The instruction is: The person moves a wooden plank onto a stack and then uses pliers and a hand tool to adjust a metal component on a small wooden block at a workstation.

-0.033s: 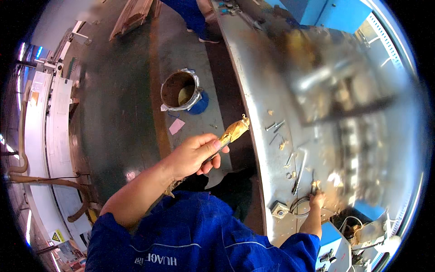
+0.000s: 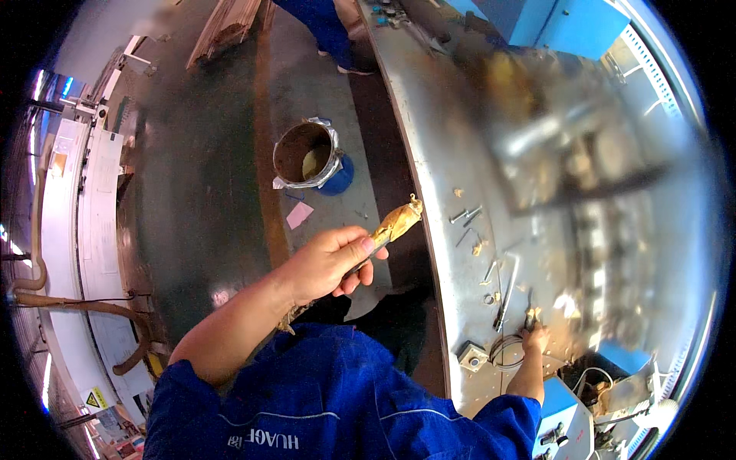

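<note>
In the head view my left hand [image 2: 333, 261] is closed round the dark handle of a stick-like tool [image 2: 400, 221], its far end caked in yellowish, glue-like stuff. That end points up and right, over the near edge of the metal workbench [image 2: 437, 192]. On the bench at the lower right, my right hand [image 2: 537, 336] has its fingers bent round a small dark thing with a thin tip [image 2: 530, 310], whose kind I cannot make out. Beside that hand lie a coil of cable [image 2: 504, 353] and a long metal wrench-like tool [image 2: 506, 295].
Bolts [image 2: 464, 215] and yellowish scraps lie along the bench. A small square block [image 2: 473, 356] sits near its edge; blurred machinery [image 2: 583, 153] rises behind. On the floor stands a blue bucket [image 2: 336, 176] with a lined rim. A person in blue trousers [image 2: 318, 27] is at the far end.
</note>
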Motion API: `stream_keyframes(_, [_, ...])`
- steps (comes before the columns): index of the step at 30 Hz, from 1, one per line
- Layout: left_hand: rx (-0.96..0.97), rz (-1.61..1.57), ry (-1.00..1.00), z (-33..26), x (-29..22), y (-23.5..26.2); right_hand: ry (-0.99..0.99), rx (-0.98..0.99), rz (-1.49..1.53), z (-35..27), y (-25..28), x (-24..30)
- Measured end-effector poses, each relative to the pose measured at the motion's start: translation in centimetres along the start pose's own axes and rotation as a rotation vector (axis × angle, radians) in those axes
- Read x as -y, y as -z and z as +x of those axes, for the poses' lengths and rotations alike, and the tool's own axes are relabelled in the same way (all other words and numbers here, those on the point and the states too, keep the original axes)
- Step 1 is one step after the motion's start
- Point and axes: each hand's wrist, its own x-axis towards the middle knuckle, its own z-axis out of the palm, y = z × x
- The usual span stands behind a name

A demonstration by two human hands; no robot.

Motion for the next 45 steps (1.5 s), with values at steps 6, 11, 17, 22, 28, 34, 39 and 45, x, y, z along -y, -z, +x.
stream_keyframes(6, [0.027, 0.109, -0.003, -1.7, -2.0, 2.0, -0.073, 0.343, 1.414, -6.6, 3.0, 6.5])
stream_keyframes(11, [0.147, 0.221, -0.097, -1.8, -3.9, 4.6, 0.167, 0.664, 2.142, -22.6, 9.9, 21.8])
stream_keyframes(17, [0.278, 0.324, -0.251, -2.2, -6.5, 9.1, 0.607, 0.649, 2.049, -32.5, 18.6, 37.8])
stream_keyframes(22, [0.312, 0.352, -0.286, -2.6, -8.7, 12.5, 0.748, 0.530, 1.847, -36.7, 23.6, 44.3])
stream_keyframes(28, [0.332, 0.377, -0.353, -4.3, -9.6, 13.2, 0.913, -0.027, 1.132, -38.9, 27.3, 46.1])
stream_keyframes(34, [0.203, 0.551, -0.579, -6.0, -9.2, 11.6, 0.814, -0.080, 1.069, -40.2, 28.8, 44.4])
stream_keyframes(39, [0.123, 0.635, -0.774, -7.1, -8.3, 9.5, 0.802, -0.093, 1.046, -40.4, 29.3, 42.4])
stream_keyframes(45, [0.093, 0.697, -0.822, -8.1, -8.3, 7.8, 0.788, -0.163, 0.991, -40.6, 29.3, 40.3])
